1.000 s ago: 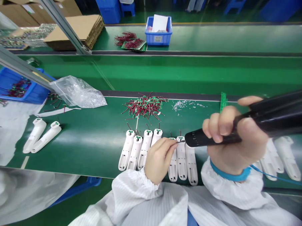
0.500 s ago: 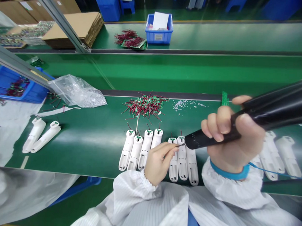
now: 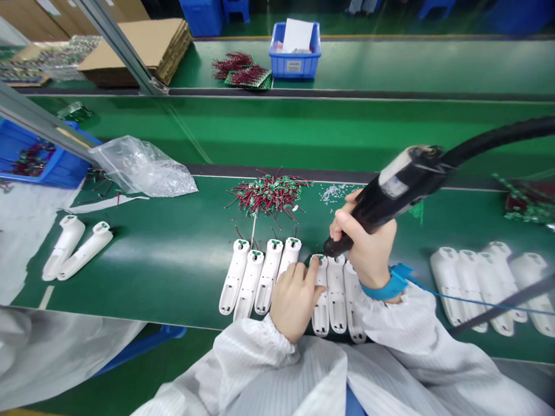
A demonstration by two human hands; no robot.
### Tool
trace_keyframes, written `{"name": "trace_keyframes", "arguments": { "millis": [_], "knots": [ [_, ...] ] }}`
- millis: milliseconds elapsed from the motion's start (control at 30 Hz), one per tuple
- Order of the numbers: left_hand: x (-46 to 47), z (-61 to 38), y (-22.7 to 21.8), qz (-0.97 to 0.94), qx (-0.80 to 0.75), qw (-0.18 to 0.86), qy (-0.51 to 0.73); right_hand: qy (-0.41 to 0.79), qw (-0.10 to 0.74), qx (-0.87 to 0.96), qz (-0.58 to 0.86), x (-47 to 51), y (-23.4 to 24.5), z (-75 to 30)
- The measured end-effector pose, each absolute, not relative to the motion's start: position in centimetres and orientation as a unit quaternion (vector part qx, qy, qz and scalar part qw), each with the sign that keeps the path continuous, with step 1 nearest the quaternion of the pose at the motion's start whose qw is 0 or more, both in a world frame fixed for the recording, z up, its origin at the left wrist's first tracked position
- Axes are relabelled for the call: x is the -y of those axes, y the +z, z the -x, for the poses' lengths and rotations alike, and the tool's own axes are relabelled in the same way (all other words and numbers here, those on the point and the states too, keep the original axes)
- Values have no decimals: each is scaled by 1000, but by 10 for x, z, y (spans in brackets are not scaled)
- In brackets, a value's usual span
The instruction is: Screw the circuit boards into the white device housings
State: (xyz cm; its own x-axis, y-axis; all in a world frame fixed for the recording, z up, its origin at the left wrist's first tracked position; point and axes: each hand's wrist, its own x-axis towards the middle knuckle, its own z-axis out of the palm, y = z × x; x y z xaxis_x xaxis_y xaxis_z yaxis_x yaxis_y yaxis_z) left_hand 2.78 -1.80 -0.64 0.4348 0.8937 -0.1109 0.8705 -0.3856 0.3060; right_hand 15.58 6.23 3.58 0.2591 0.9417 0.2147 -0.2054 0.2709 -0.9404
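My right hand (image 3: 370,249) is wrapped round a black electric screwdriver (image 3: 374,203), tilted with its nose down at the top ends of the white plastic housings (image 3: 336,302). Its tip is hidden among them. My left hand (image 3: 293,300) lies over the same row, fingers stretched out and thumb apart. The left index fingertip touches the top of a housing (image 3: 320,317) near its small green circuit board. Beyond the row lie a heap of green boards with red wires (image 3: 271,194) and a scatter of small screws (image 3: 336,193).
Two housings (image 3: 64,248) lie at the left, and several more (image 3: 446,283) at the right. A clear plastic bag (image 3: 144,168) and a blue bin (image 3: 35,160) are at the left. A blue cord (image 3: 457,297) trails from my right wristband. Another blue bin (image 3: 293,64) stands at the back.
The screwdriver has come down and left, from raised near the camera to the housings. My left fingers have let go of the thin dark bit at its tip and spread over the housings.
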Motion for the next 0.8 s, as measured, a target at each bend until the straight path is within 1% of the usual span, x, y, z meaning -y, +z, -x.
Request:
{"name": "trace_keyframes", "arguments": {
  "millis": [133, 300, 600, 800],
  "knots": [
    [19, -30, -8, -841, -523, 134, 31, 435, 654, 432, 444, -62, 38, -155],
    [19, -30, -10, -845, -518, 127, 43, 434, 638, 433, 466, -65, 40, -153],
    [21, -31, -14, -849, -516, 110, 41, 462, 649, 424, 431, -68, 41, -155],
    [22, -30, -16, -848, -517, 105, 46, 475, 627, 452, 421, -66, 40, -156]
  ]
}}
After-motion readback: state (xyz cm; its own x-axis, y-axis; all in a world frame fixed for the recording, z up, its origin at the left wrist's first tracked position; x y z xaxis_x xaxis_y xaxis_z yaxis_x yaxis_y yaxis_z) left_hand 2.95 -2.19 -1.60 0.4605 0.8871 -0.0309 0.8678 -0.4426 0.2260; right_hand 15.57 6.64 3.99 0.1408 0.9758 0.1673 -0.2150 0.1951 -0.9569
